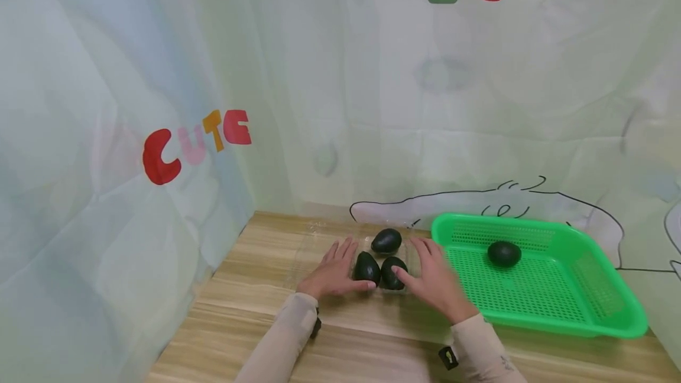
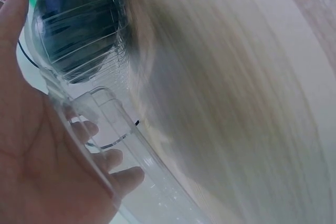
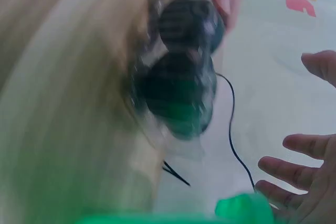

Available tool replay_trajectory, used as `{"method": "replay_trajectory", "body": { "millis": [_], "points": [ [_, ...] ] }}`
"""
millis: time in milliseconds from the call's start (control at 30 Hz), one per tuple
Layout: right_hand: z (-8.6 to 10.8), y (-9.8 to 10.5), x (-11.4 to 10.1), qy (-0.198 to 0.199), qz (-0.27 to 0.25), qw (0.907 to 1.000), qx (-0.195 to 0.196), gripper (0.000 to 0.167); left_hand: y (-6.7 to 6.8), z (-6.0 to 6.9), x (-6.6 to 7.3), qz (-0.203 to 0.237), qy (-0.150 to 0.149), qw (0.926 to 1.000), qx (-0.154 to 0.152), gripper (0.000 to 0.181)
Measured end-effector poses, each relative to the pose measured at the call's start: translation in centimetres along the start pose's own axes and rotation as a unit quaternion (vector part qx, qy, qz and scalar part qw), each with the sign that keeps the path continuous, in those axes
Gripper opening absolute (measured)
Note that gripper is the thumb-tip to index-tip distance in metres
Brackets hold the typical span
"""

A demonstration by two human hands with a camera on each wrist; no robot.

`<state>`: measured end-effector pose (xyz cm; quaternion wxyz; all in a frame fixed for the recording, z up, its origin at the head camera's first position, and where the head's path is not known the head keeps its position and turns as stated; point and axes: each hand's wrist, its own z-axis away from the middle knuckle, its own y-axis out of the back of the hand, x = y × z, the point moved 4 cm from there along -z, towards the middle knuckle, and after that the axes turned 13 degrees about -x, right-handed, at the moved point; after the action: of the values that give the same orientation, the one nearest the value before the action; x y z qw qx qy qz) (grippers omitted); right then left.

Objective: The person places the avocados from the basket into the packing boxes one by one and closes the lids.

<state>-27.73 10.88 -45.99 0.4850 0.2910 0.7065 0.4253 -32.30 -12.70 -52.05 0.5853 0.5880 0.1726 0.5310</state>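
Observation:
A clear plastic box [image 1: 407, 287] on the wooden table holds three dark avocados: one at the back [image 1: 386, 241], one front left [image 1: 367, 269] and one front right [image 1: 392, 277]. My left hand [image 1: 334, 273] rests at the box's left side, its fingers fairly straight over the plastic and its thumb by the front left avocado. In the left wrist view, those fingers show through the clear wall. My right hand [image 1: 436, 282] hovers by the box's right side with spread fingers. Its thumb overlaps the front right avocado in the head view; the right wrist view shows the hand [image 3: 310, 177] holding nothing.
A green plastic basket [image 1: 537, 327] stands right of the box, with one avocado [image 1: 504, 254] inside. A transparent lid-like sheet [image 1: 311, 247] extends left from the box. A printed cloth [image 1: 340, 105] hangs behind and left of the wooden table [image 1: 255, 288].

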Motion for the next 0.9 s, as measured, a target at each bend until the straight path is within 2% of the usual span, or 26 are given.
{"method": "replay_trajectory", "body": {
  "millis": [167, 267, 433, 900],
  "points": [
    [0.1, 2.1, 1.4, 0.009, 0.041, 0.9987, 0.029, 0.079, 0.0, -0.1, -0.2, -0.002, -0.003, 1.0000, 0.003, 0.120],
    [0.3, 3.3, 2.7, -0.010, 0.068, 0.9972, 0.030, 0.080, 0.0, 0.0, -0.1, 0.003, -0.008, 1.0000, 0.003, 0.120],
    [0.7, 5.3, 4.6, -0.043, 0.100, 0.9940, 0.014, 0.083, 0.1, 0.1, 0.1, 0.013, -0.011, 0.9998, 0.005, 0.118],
    [1.0, 8.4, 8.3, -0.066, 0.129, 0.9889, -0.033, 0.090, 0.1, 0.1, 0.1, 0.010, -0.017, 0.9998, 0.006, 0.119]
  ]
}}
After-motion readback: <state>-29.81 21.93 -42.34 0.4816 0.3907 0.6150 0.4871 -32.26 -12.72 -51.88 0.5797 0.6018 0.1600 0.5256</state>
